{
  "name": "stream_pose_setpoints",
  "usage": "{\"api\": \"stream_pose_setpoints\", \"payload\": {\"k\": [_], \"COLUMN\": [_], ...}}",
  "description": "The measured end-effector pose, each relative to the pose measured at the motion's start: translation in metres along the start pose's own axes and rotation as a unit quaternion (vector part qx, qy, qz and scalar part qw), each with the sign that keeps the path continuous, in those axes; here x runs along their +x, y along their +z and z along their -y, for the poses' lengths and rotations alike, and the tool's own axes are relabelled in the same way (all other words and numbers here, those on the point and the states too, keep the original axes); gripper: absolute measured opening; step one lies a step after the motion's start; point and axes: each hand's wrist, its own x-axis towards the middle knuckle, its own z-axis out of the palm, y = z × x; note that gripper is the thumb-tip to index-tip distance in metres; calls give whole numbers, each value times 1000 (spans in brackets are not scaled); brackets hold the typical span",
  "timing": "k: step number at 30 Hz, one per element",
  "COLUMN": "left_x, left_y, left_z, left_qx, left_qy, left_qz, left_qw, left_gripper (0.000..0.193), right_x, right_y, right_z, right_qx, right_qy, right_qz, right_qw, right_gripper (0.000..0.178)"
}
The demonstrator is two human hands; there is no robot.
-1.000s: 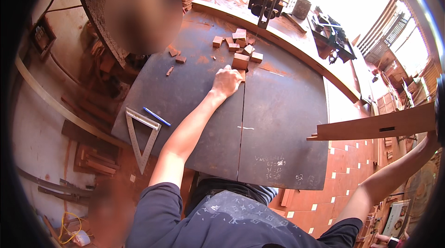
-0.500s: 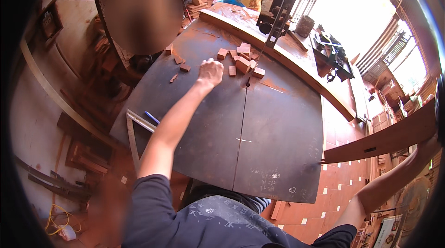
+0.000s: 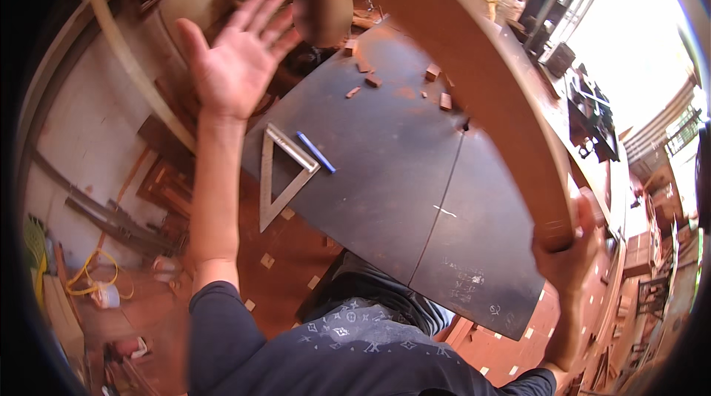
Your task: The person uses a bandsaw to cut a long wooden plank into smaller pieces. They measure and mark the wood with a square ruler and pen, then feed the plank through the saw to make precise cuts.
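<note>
My right hand (image 3: 574,248) grips the near end of a long reddish-brown wooden board (image 3: 474,62). The board slants from the right up across the dark saw table (image 3: 370,196) and leaves the picture at the top. Raised at the left, my left hand (image 3: 241,59) is open, palm showing and fingers spread, holding nothing. Small wood blocks (image 3: 432,71) lie at the table's far side, some hidden behind the board. At the left table edge rest a metal set square (image 3: 285,174) and a blue pen (image 3: 316,152).
An upright machine column (image 3: 552,0) stands behind the board at the back right, with dark machine parts (image 3: 592,118) beside it. A rounded machine part (image 3: 324,9) is at the far left corner of the table. Tiled floor (image 3: 278,263) shows below, and a yellow cord (image 3: 92,277) lies at lower left.
My left hand has lifted away from the wood blocks to the left and opened. My right hand has brought the board in from the right, over the table. The view has shifted left.
</note>
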Motion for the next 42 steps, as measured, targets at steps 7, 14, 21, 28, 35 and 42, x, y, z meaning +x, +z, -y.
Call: {"api": "stream_pose_setpoints", "payload": {"k": [7, 14, 21, 28, 35, 42], "left_x": [-68, -133, -156, -164, -171, -192], "left_y": [-32, -22, 25, 9, -82, -122], "left_z": [119, 200, 235, 153, 94, 89], "left_qx": [25, 40, 103, 584, 855, 819], "left_qy": [-201, -361, -524, -282, -96, -67], "left_qz": [-269, -264, -73, 152, -74, -33], "left_qw": [942, 894, 842, 746, 505, 569], "left_gripper": [57, 50, 58, 36, 50, 18], "right_x": [-73, -115, -156, -148, -70, -35], "right_y": [77, 47, 11, -8, 83, 161], "right_z": [-33, -133, -210, -195, -26, 1], "right_qx": [-22, -88, -125, -145, -57, -26], "right_qy": [-5, 1, 28, 116, 19, -41], "right_qz": [216, 294, 272, 316, 248, 237], "right_qw": [976, 952, 954, 931, 967, 970], "right_gripper": [98, 109, 83, 75, 82, 75]}}
